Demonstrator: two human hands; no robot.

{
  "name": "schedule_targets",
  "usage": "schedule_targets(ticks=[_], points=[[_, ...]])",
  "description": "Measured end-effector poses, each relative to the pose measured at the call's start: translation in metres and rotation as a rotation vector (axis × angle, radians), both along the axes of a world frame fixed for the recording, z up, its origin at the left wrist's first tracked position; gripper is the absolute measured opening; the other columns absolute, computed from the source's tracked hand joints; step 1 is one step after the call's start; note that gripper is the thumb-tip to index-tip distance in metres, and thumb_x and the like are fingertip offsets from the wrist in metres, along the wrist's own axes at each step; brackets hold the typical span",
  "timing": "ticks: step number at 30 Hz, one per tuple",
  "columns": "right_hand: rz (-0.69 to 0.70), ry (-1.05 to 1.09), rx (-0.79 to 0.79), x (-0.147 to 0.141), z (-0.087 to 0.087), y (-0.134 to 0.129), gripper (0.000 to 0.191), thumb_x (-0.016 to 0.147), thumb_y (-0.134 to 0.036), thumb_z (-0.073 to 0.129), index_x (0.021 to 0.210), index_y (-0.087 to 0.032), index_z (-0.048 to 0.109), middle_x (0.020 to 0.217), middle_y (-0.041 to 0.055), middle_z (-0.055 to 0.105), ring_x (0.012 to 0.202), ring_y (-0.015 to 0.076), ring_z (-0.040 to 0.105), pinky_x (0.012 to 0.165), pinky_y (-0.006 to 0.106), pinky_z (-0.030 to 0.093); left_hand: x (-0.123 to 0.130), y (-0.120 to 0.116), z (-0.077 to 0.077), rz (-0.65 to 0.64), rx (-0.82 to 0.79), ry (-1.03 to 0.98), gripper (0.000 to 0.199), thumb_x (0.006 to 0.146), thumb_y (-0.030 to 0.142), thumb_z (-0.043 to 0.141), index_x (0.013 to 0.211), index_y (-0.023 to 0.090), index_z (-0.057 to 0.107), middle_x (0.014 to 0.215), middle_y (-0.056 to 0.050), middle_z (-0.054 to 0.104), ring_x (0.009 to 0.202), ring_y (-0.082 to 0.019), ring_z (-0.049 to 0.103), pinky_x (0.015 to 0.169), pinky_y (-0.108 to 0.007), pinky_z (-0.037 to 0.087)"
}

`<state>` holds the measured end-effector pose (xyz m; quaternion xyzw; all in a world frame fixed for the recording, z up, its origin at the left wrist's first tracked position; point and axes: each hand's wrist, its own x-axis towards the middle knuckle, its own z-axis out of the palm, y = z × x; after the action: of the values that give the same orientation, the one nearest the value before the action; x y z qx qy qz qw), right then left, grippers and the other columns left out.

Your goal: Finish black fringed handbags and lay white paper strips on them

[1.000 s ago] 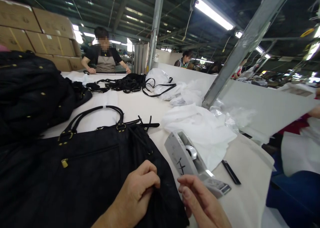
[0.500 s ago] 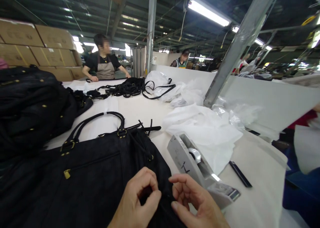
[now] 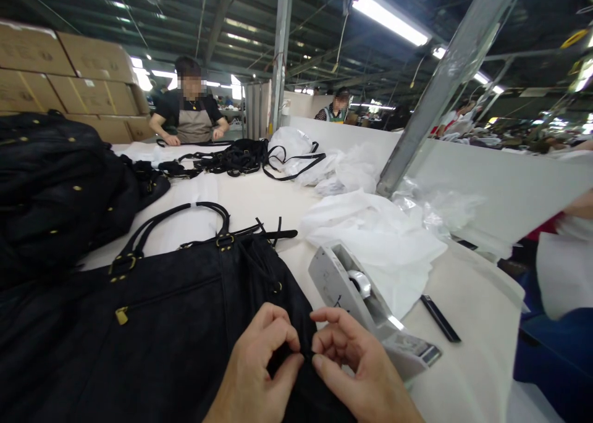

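Observation:
A black handbag (image 3: 171, 330) with brass-coloured fittings lies flat in front of me, its two handles (image 3: 152, 225) pointing away. At the bag's right side, my left hand (image 3: 264, 361) is closed, thumb and fingertips pinched on a small black piece. My right hand (image 3: 356, 361) faces it with curled fingers, thumb and index finger closing on the same spot. Whether that piece is a cord, a strap end or the bag's edge I cannot tell. A brass zip pull (image 3: 121, 315) hangs from the bag's front pocket.
Right of the bag stands a grey tape dispenser (image 3: 345, 281), with a black-handled cutter (image 3: 440, 318) beyond. White wrapping sheets (image 3: 375, 231) lie behind it. More black bags (image 3: 60, 194) are piled left. Black straps (image 3: 241, 157) lie near a co-worker (image 3: 192, 111). A metal post (image 3: 430, 83) rises at the right.
My right hand's thumb and index finger have come closer to my left fingertips, meeting at the small black piece. Across the table, the co-worker has drawn one hand inward.

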<state>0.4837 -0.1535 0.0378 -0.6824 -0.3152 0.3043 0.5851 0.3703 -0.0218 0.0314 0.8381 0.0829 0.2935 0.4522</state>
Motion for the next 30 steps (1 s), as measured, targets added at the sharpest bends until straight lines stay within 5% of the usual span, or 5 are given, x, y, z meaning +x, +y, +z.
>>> schedule_targets(ticks=[5,20,30], points=[[-0.060,0.190,0.069,-0.005,-0.001,0.002,0.041,0.069,-0.029,0.074,0.103,-0.019,0.054,0.069,-0.0046,0.060,0.062,0.0101,0.053,0.059,0.023,0.037,-0.005,-0.002,0.006,0.083,0.383,-0.058,0.018,0.082,0.004,0.050,0.079,0.020,0.058,0.084,-0.004,0.057,0.076,-0.018,0.054,0.063,-0.028,0.043],[-0.106,-0.091,0.100,-0.010,-0.016,0.001,0.025,0.076,-0.031,0.069,0.091,-0.022,0.051,0.065,-0.0036,0.063,0.058,0.0109,0.054,0.056,0.024,0.038,-0.003,-0.005,0.007,-0.011,0.305,-0.092,0.025,0.087,0.002,0.042,0.080,0.019,0.058,0.078,-0.005,0.055,0.072,-0.016,0.055,0.062,-0.025,0.046],[-0.102,0.031,0.117,-0.013,-0.009,0.004,0.029,0.073,-0.030,0.074,0.088,-0.021,0.050,0.066,-0.0045,0.063,0.060,0.0105,0.056,0.059,0.022,0.042,0.003,-0.010,0.003,0.024,0.361,-0.072,0.023,0.083,-0.001,0.038,0.075,0.018,0.048,0.079,-0.004,0.053,0.073,-0.017,0.050,0.063,-0.028,0.042]])
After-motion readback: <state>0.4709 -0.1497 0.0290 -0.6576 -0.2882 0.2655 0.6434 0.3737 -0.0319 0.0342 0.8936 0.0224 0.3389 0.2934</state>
